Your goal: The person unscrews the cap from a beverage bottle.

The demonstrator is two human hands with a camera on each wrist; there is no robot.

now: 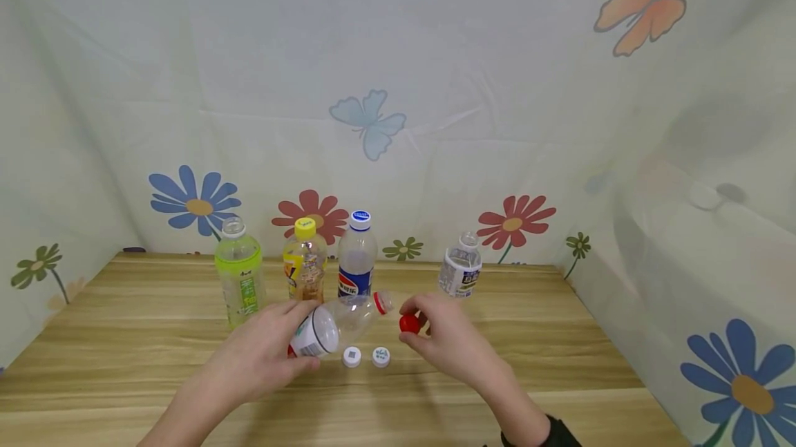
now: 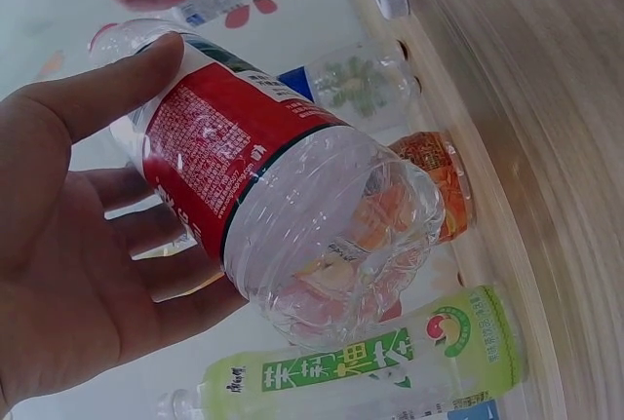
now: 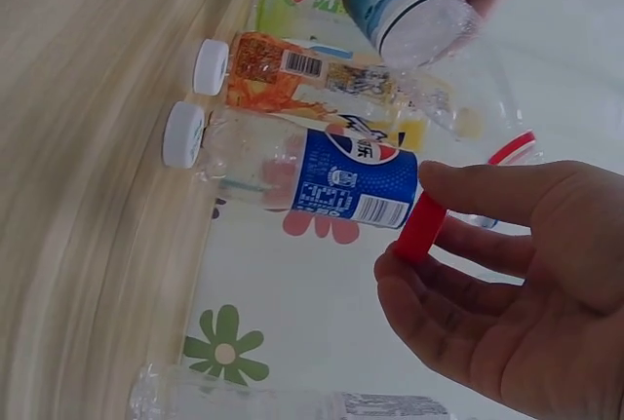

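Observation:
My left hand (image 1: 267, 347) grips a clear plastic bottle (image 2: 292, 215) with a red and white label around its body. The bottle is tilted, its uncapped mouth with a red neck ring toward my right hand (image 1: 444, 336). Between thumb and fingers, the right hand pinches a red bottle cap (image 3: 421, 227), a short way from that mouth. Two white caps (image 1: 352, 356) lie on the table below the bottle. Just behind the left hand stands a green-labelled bottle (image 1: 241, 274) without a cap.
A yellow-capped bottle (image 1: 305, 260) and a blue-labelled Pepsi bottle (image 1: 357, 253) stand behind the held bottle. Farther right is an uncapped clear bottle (image 1: 461, 271) with a white and blue label. A patterned curtain (image 1: 435, 88) surrounds the wooden table (image 1: 547, 350).

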